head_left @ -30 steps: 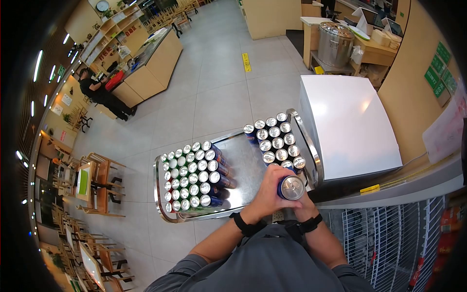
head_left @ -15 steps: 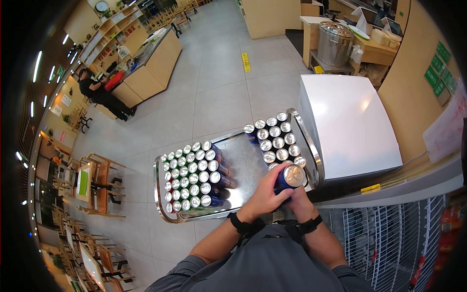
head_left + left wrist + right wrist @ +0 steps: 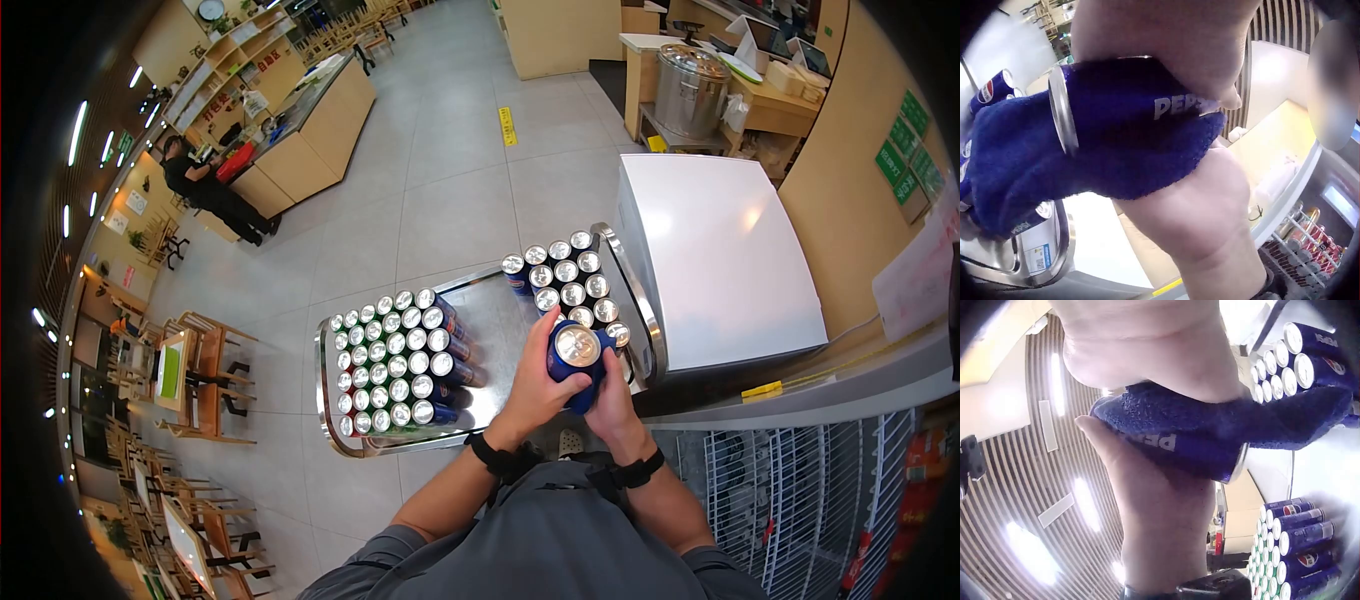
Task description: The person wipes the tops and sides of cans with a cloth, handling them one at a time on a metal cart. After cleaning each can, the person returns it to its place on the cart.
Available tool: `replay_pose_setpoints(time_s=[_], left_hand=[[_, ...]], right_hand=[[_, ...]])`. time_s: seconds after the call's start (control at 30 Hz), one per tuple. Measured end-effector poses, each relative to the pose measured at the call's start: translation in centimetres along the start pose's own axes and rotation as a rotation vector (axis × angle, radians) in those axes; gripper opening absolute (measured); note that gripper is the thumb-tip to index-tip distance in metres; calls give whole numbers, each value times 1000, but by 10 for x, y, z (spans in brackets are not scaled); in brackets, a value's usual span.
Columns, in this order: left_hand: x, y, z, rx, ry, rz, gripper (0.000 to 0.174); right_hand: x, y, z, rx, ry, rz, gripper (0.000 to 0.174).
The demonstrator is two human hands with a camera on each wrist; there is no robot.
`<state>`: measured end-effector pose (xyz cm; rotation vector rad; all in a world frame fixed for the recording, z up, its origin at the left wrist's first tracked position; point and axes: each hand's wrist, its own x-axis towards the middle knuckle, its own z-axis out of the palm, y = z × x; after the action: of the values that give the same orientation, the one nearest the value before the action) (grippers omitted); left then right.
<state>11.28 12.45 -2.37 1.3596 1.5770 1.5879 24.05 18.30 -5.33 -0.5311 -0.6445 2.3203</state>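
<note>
In front of the body, both hands hold one blue Pepsi can (image 3: 577, 345), its silver end facing the head camera. My left hand (image 3: 533, 388) grips the can, thumb across its front. Opposite it, my right hand (image 3: 613, 408) holds a dark blue cloth (image 3: 1016, 150) wrapped against the can's side. In the right wrist view, the cloth (image 3: 1297, 422) hangs out past the can's end, and the PEPSI lettering shows beside it. Behind the hands stands a group of cans (image 3: 570, 270) on a metal cart (image 3: 487, 310), partly hidden by the fingers.
A larger block of upright cans (image 3: 400, 350) fills the cart's left end. A white-topped box (image 3: 720, 250) stands right of the cart's rail. Wire racks (image 3: 770, 490) lie at the lower right. Another person (image 3: 205, 185) stands at a far counter (image 3: 310, 140).
The can has moved up and left with both hands and has turned in them; more of its blue side shows now. The cans on the cart have stayed in place.
</note>
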Motion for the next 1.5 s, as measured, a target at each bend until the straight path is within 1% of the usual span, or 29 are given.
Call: replay_pose_setpoints(time_s=[0.03, 0.1, 0.2, 0.3, 0.4, 0.5, 0.6, 0.7, 0.73, 0.83, 0.87, 0.97, 1.0, 1.1, 1.13, 1.17, 1.27, 1.33, 1.37, 1.43, 1.47, 1.5], left_hand=[[1, 0, -2, -19, -9, -14, 108], [1, 0, -6, -55, -26, -44, 107], [3, -4, -8, -243, -58, -118, 106], [5, 4, -6, -427, -47, -119, 111], [9, 24, -3, -568, -39, -114, 120], [10, 28, 2, -479, -33, -102, 132], [9, 34, 9, -350, 23, -10, 135], [7, 20, 2, 73, 17, 212, 136], [6, 20, 2, 162, 22, 247, 130], [5, 31, 2, 427, 39, 354, 113], [5, 37, 4, 423, 50, 316, 92], [5, 38, 4, 535, 11, 331, 76], [4, 39, 4, 548, -12, 344, 75], [2, 39, 2, 548, -72, 383, 70], [0, 38, 2, 521, -85, 401, 68], [-1, 36, 1, 493, -97, 418, 65], [-5, 27, -1, 456, -135, 442, 70], [-7, 27, -4, 402, -130, 400, 69], [-8, 28, -6, 376, -127, 377, 69], [-11, 30, -14, 415, -123, 292, 70], [-12, 31, -20, 435, -120, 249, 70], [-14, 33, -26, 472, -137, 184, 70]], right_hand=[[-3, -2, 4, -22, 9, -36, 57], [-7, -6, 10, -92, -64, -114, 56], [-13, -11, 13, -198, -129, -207, 55], [-20, -27, 31, -345, -164, -279, 53], [-20, -29, 37, -459, -149, -371, 55], [-12, -31, 34, -458, -176, -387, 62], [-2, -24, 21, -372, -195, -306, 74], [-4, -31, 23, -311, -213, -218, 79], [-8, -36, 27, -304, -235, -182, 77], [-9, -33, 23, -168, -176, -40, 77], [-8, -28, 18, -112, -157, -18, 74], [0, -17, -1, 6, -125, 118, 72], [1, -14, -3, 41, -99, 158, 69], [7, 7, -25, -14, -120, 215, 61], [2, 8, -28, 24, -185, 232, 48], [-2, 8, -30, 24, -223, 232, 47], [-5, 15, -35, -16, -301, 196, 44], [-3, 23, -44, -56, -321, 155, 43], [-1, 28, -48, -71, -312, 141, 42], [5, 35, -48, -81, -268, 155, 41], [10, 39, -47, -80, -134, 257, 36], [14, 38, -44, -79, -87, 320, 35]])
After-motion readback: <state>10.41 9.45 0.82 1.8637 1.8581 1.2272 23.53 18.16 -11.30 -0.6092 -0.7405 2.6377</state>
